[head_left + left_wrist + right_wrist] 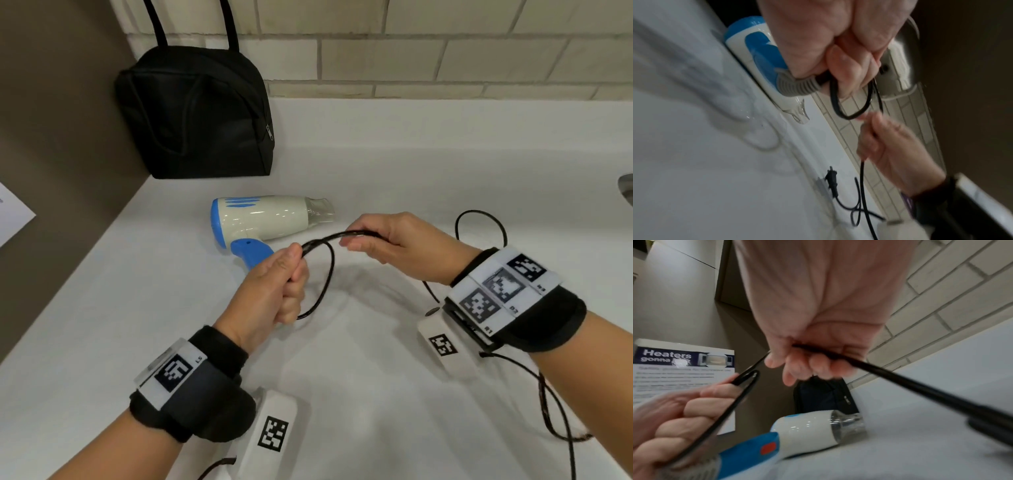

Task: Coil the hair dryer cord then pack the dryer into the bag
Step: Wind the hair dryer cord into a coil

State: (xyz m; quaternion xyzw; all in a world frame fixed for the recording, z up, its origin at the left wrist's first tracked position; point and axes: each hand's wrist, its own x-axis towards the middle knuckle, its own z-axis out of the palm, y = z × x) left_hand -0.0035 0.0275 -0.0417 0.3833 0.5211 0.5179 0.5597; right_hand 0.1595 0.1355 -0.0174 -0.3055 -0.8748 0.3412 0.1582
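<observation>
Above the white counter (pixel 445 154) the thin black cord (pixel 330 270) loops from the fisted left hand (pixel 274 294) to the curled right hand (pixel 397 245), beside the white-and-blue plastic hair dryer (pixel 260 219) and zipped black fabric bag (pixel 195 113); slack loops could slip and tangle

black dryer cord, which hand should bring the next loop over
Right. The right hand already grips the black dryer cord on the side running to the loose slack and the black plug, while the left hand holds the gathered loops near the blue-and-white hair dryer.
</observation>
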